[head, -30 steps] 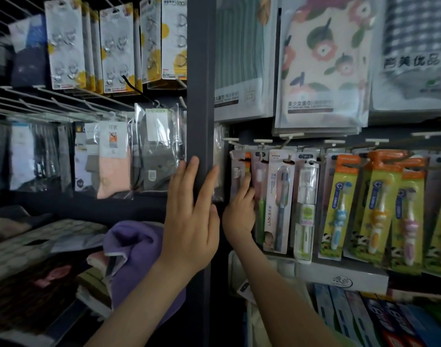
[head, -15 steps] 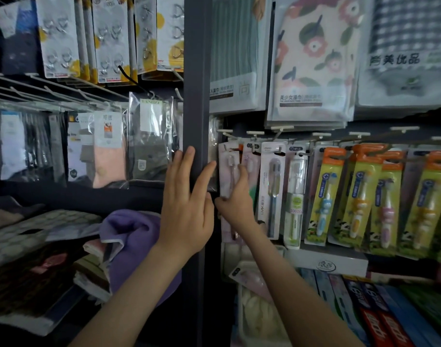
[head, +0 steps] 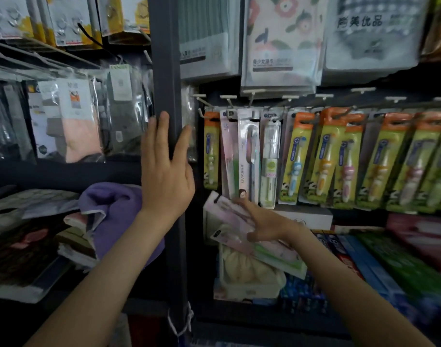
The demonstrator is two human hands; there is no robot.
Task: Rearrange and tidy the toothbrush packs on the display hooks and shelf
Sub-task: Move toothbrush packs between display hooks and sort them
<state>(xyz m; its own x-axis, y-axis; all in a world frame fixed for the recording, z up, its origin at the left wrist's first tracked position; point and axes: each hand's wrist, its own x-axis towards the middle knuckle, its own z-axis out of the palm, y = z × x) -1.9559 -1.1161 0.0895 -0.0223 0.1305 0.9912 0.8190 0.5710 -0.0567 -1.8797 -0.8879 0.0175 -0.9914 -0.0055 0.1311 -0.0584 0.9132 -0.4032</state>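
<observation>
Toothbrush packs hang in a row on white display hooks (head: 228,97): an orange-topped pack (head: 211,149) at the far left, white packs (head: 249,156) beside it, and several yellow-green children's packs (head: 327,156) to the right. My right hand (head: 265,225) is below the row and holds a pink and green toothbrush pack (head: 235,225), tilted, with the thumb and fingers around it. My left hand (head: 165,171) rests flat with straight fingers on the dark upright post (head: 164,58) left of the hooks.
Sock packs (head: 74,121) hang left of the post, above folded cloths and a purple towel (head: 111,211). Towel packs (head: 279,41) hang above the toothbrushes. Toothpaste boxes (head: 389,261) lie on the shelf at lower right, and a white box (head: 304,217) sits under the row.
My right hand has dropped from the leftmost hook to below the row, bringing the pink and green pack down with it. An orange-topped pack now shows on the left hook. The left hand stays on the post.
</observation>
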